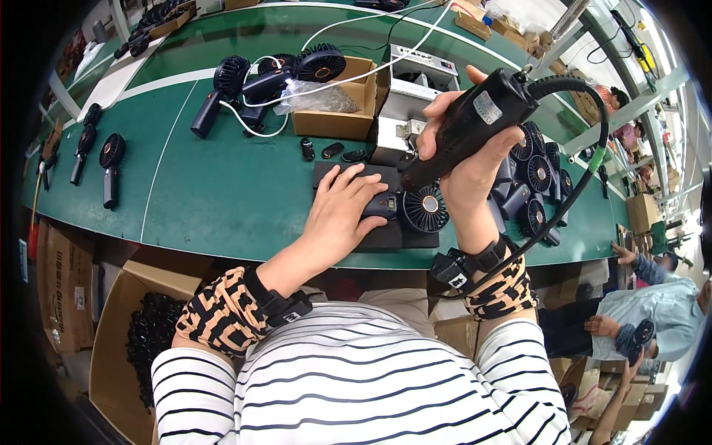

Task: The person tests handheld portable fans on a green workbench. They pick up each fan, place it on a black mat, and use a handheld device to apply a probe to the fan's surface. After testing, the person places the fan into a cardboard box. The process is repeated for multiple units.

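Note:
A dark handheld fan lies on a black block at the table's near edge. Across its handle rests my left hand, gripping it with the thumb along the near side and the fingers over the far side. Closed around a black electric screwdriver is my right hand. The tool is tilted, its lower end beside the joint of the fan's head and handle; its bit tip cannot be made out. A thick black cable runs from its top.
Several small black parts lie beyond the block, before an open carton and a grey machine. Fans pile up on the right; more fans lie far left. A co-worker holds a fan at right.

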### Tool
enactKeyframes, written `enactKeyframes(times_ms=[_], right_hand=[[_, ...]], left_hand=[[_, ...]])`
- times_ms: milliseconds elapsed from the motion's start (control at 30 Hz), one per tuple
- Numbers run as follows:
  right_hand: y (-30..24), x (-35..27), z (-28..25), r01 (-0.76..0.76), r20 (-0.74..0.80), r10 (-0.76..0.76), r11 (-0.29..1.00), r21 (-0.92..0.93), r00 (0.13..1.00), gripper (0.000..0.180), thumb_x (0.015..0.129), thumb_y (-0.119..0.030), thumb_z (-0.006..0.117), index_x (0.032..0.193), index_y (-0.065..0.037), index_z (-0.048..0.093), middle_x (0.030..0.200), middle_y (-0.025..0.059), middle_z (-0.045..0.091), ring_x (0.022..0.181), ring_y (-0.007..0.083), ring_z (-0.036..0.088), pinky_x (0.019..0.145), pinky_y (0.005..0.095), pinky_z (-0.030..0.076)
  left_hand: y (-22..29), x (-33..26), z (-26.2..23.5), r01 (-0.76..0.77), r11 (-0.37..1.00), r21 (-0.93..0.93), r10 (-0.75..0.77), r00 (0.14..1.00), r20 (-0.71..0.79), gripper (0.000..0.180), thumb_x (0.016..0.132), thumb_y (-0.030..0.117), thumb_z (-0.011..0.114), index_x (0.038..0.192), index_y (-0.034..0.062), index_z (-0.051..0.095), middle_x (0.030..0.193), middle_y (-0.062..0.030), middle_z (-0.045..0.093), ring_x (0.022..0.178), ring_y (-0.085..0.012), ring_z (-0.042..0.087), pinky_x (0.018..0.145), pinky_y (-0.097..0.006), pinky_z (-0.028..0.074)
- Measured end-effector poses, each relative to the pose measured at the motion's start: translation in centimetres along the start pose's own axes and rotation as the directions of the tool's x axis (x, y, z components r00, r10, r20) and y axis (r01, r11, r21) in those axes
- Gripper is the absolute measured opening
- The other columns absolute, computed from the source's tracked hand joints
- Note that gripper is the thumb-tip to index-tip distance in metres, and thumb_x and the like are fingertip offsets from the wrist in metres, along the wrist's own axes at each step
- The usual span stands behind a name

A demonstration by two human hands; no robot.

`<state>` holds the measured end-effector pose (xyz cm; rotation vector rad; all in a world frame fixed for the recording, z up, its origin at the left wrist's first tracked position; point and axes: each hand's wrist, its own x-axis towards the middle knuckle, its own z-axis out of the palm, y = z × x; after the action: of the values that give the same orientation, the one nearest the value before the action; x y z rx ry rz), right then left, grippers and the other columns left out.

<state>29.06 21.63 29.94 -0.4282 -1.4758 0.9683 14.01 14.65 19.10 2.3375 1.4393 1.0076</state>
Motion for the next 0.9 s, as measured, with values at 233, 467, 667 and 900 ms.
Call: enactKeyframes(times_ms=[233,467,667,900], right_hand=[[1.5,-0.9,-0.6,-0.089,-0.046,0.092,0.994,0.067,0.995,0.096,0.078,-0.084,0.037,0.134,-0.006,0.037,0.08,0.009,0.055,0.049,0.014,0.052,0.045,0.0257,0.043],[1.6,-2.6,-1.1,-0.12,0.087,0.106,0.977,0.175,0.991,0.095,0.073,-0.088,0.038,0.128,-0.011,0.041,0.073,0.0094,0.052,0.047,0.0164,0.051,0.044,0.029,0.043],[1.4,-2.5,-1.0,-0.106,0.086,0.094,0.984,0.147,0.992,0.093,0.074,-0.087,0.038,0.127,-0.011,0.041,0.075,0.0113,0.053,0.047,0.017,0.052,0.043,0.0294,0.043],[-0.1,4.8,-2.2,0.199,-0.028,-0.2,0.98,-0.028,0.979,0.091,0.084,-0.078,0.035,0.138,-0.005,0.033,0.095,0.0147,0.06,0.058,0.0134,0.056,0.047,0.0239,0.044]], left_hand=[[0.2,0.4,-0.2,0.02,1.0,-0.011,-0.02,0.999,0.029,0.047,0.077,0.024,0.075,0.119,0.0081,0.06,0.13,-0.0068,0.056,0.133,-0.0292,0.04,0.113,-0.05,0.022],[0.3,0.2,-0.3,0.027,0.999,-0.029,-0.026,0.999,0.038,0.049,0.075,0.021,0.076,0.12,0.0089,0.06,0.13,-0.0051,0.055,0.132,-0.0294,0.04,0.113,-0.051,0.022],[0.1,0.3,-0.1,0.02,1.0,-0.017,-0.019,0.999,0.026,0.049,0.076,0.023,0.076,0.12,0.0102,0.06,0.13,-0.0052,0.055,0.133,-0.0295,0.04,0.113,-0.052,0.021],[0.0,0.0,0.0,0.009,1.0,0.005,-0.01,1.0,0.004,0.049,0.077,0.026,0.075,0.121,0.0103,0.06,0.13,-0.0051,0.057,0.133,-0.0291,0.041,0.114,-0.053,0.02]])
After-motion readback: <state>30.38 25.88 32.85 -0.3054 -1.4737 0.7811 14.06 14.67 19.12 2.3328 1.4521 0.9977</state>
